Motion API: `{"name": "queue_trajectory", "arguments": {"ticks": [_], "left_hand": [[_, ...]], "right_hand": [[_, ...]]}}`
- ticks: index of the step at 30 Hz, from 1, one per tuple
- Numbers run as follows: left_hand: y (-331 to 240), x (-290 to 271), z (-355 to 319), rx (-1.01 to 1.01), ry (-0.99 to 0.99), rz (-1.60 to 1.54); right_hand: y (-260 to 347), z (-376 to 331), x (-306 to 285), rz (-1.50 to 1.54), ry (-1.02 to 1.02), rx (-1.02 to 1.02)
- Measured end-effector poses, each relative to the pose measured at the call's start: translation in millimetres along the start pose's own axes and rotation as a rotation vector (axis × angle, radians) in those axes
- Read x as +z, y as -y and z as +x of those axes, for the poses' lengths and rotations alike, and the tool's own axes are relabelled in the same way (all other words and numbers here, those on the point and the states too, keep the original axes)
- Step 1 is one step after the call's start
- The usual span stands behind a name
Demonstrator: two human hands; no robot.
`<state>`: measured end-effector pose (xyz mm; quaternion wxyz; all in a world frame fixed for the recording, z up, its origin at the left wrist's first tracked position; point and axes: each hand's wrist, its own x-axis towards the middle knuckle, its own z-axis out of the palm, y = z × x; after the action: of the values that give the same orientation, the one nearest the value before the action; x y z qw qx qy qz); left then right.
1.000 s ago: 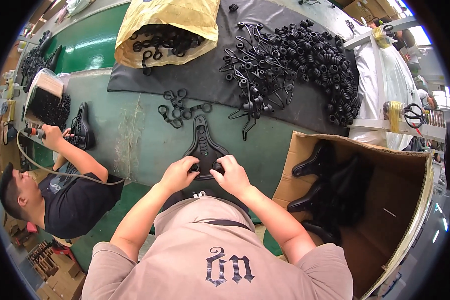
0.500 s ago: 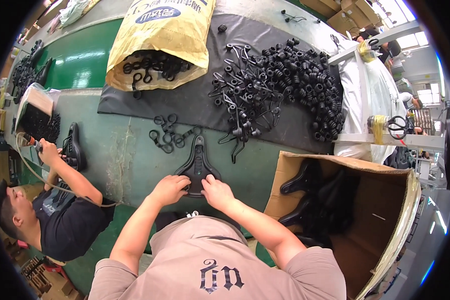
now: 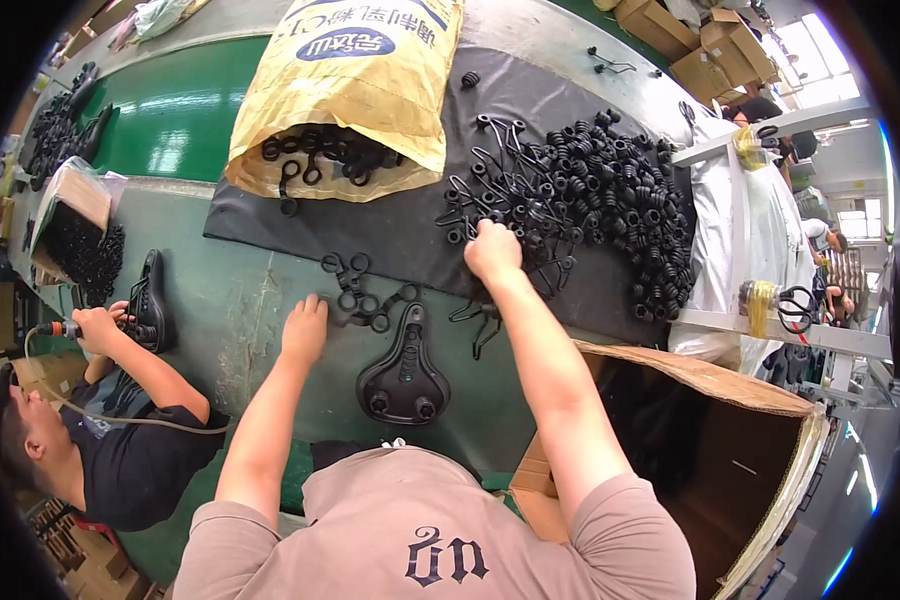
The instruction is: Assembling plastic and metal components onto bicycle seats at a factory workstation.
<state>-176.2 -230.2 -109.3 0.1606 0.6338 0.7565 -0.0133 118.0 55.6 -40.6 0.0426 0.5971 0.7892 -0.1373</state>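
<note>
Saddle (image 3: 405, 382) lies untouched; left hand (image 3: 305, 328) sits beside rings (image 3: 351, 284), right hand (image 3: 493, 252) at wire parts (image 3: 518, 195); both grips unclear.

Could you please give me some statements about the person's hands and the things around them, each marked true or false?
1. The right hand is at the pile of black wire parts. True.
2. Black ring parts show in the open mouth of the yellow bag. True.
3. The left hand is inside the yellow bag. False: the left hand is beside the loose rings, short of the bag.
4. The bike seat lies with its narrow end pointing away from the person. True.
5. The cardboard box stands on the person's left. False: the cardboard box is on the person's right.
</note>
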Motion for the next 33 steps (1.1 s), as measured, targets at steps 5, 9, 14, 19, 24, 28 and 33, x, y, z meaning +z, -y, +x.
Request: {"name": "queue_trajectory", "arguments": {"ticks": [5, 9, 14, 19, 24, 28, 33], "left_hand": [[-11, 1, -49, -0.002, -0.165, -0.249], [-10, 17, -55, -0.016, -0.171, -0.309], [-1, 30, -71, -0.209, -0.157, -0.466], [-56, -46, -94, -0.196, -0.095, -0.614], [-94, -37, -109, 0.221, -0.083, -0.705], [-96, -14, -103, 0.440, -0.079, -0.390], [-98, -26, -102, 0.482, -0.014, -0.287]], "right_hand": [[-26, -22, -60, 0.066, -0.225, -0.060], [-50, -58, -152, 0.317, -0.735, -0.203], [-52, -147, -214, 1.062, -0.626, -0.005], [-82, -217, -112, 0.620, -0.332, 0.062], [-78, -250, 53, 0.178, -0.034, 0.095], [-46, -276, 90, 0.129, -0.084, -0.030], [-49, -298, 118, -0.071, 0.124, -0.006]]}}
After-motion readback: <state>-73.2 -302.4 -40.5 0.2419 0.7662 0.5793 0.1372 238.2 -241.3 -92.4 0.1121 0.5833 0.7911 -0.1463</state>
